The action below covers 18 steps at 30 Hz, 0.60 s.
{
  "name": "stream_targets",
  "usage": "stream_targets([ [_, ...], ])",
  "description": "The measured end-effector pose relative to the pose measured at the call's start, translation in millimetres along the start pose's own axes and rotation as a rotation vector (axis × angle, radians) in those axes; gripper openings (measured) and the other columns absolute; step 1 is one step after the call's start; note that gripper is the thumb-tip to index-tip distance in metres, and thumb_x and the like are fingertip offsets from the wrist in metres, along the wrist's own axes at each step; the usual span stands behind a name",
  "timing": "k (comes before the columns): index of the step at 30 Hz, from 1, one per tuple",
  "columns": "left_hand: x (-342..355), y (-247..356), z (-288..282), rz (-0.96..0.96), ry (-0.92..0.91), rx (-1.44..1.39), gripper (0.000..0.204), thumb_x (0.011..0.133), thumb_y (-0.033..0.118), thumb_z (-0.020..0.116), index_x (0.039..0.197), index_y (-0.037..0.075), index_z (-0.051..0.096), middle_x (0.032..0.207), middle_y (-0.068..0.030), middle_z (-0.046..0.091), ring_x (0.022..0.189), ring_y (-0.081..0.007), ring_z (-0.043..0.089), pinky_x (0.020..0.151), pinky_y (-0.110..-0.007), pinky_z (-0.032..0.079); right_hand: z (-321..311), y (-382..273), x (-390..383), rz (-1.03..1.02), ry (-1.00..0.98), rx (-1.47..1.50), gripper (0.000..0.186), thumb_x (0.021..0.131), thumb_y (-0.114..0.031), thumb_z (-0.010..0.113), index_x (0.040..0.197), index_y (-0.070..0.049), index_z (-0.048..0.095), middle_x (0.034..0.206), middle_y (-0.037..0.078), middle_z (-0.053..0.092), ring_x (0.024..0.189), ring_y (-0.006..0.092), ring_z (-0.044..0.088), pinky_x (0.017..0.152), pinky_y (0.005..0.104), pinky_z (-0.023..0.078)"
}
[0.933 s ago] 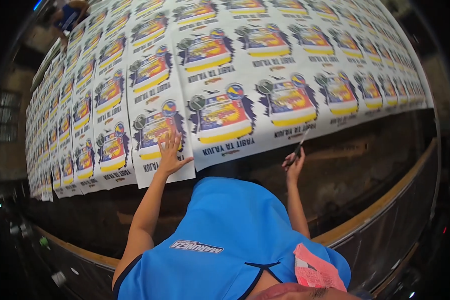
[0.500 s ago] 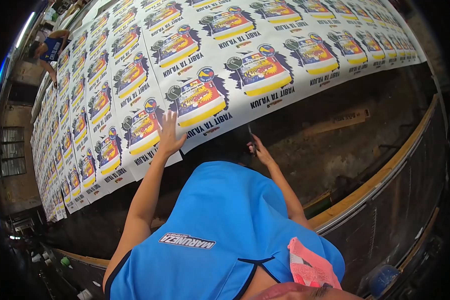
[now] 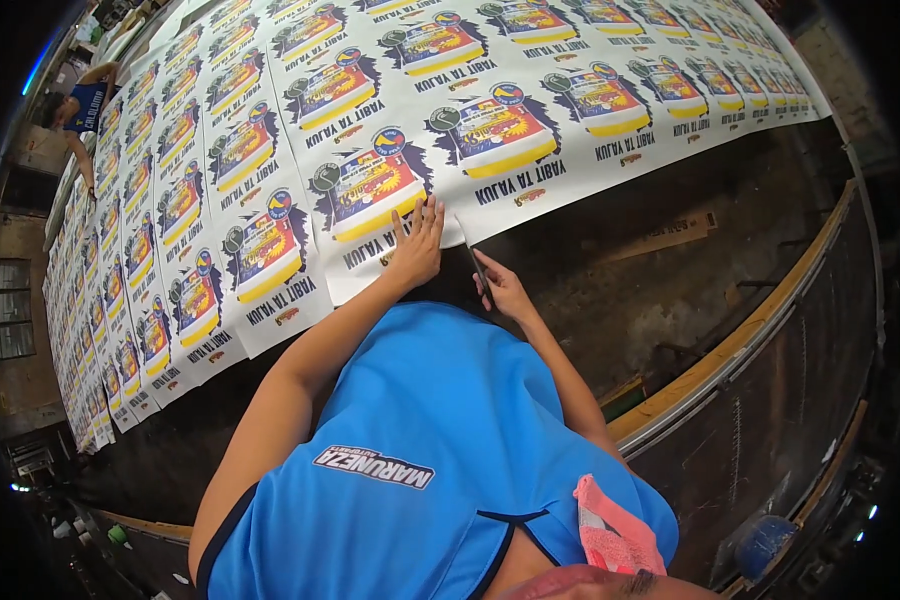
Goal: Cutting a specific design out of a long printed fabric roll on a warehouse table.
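A wide white printed sheet (image 3: 580, 188), with rows of repeated colourful designs, spreads out ahead of me. My left hand (image 3: 418, 250) lies flat on its near edge, fingers stretched out and together over the lower part of one design. Just to the right, my right hand (image 3: 507, 290) grips a slim dark pair of scissors (image 3: 480, 268), partly hidden by the fingers. The blades point away from me and reach the sheet's near edge, where a short slit runs inward beside my left fingertips.
At the far left another person (image 3: 85, 105) in a dark blue top reaches an arm onto the sheets. A long wooden-edged rail (image 3: 760, 330) curves along the right. A brown strip (image 3: 660, 238) lies in the dark area below the sheet's edge.
My left hand has slid right along the near edge, closer to the scissors. My right hand has brought the scissors slightly left, up to the sheet, where a slit now shows.
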<state>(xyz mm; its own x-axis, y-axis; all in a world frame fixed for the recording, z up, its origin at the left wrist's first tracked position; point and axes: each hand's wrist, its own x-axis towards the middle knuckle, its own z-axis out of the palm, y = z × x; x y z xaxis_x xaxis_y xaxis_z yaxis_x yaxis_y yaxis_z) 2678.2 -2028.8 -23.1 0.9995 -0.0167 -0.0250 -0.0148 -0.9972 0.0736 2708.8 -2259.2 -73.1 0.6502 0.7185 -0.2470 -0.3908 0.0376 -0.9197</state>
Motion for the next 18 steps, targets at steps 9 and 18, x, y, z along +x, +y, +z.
stream_targets([
  [9,-2,-6,-6,0.098,-0.125,-0.153,0.073,0.084,0.0,0.047,0.152,-0.004,0.022,0.161,-0.0226,0.021,0.149,-0.0386,0.021,0.112,-0.071,0.018,16,-28,31,0.084,0.04,0.147,0.053,0.101,-0.007,0.048,0.152,-0.015,0.038,0.083,0.003,0.053,0.057,0.0094,0.05,0.049,0.0239,0.045],
  [18,7,-19,-39,0.104,-0.226,-0.364,0.072,0.083,-0.004,0.044,0.151,-0.005,0.022,0.16,-0.0235,0.021,0.149,-0.0392,0.021,0.111,-0.067,0.027,10,-31,64,0.02,0.038,0.104,0.054,0.101,-0.006,0.047,0.153,-0.019,0.039,0.084,0.003,0.052,0.058,0.0089,0.048,0.049,0.0228,0.044],
])
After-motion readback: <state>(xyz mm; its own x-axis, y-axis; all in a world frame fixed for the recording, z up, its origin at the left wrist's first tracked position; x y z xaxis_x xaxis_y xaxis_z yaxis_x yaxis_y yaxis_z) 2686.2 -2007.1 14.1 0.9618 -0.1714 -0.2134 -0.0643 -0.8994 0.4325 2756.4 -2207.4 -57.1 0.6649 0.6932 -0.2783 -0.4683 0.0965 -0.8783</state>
